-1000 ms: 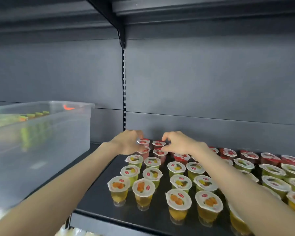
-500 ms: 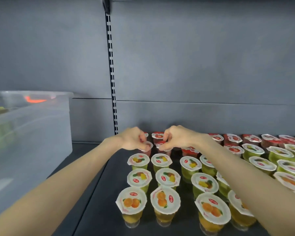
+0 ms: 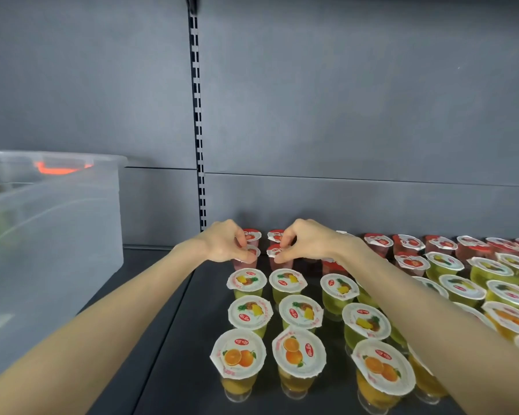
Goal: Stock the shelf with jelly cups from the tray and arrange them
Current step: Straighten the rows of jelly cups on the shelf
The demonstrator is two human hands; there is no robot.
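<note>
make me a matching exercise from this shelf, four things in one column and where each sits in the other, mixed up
Things
1. clear plastic storage tub
2. orange jelly cups with orange-fruit lids
3. green jelly cups with pineapple lids
4. red jelly cups with strawberry lids

Places
a. middle rows of the dark shelf
b. back rows; the left hand and the right hand each have one in their grip
c. left end of the shelf
d. front row, nearest the camera

Pairs: 1-c, 2-d, 3-a, 4-b
</note>
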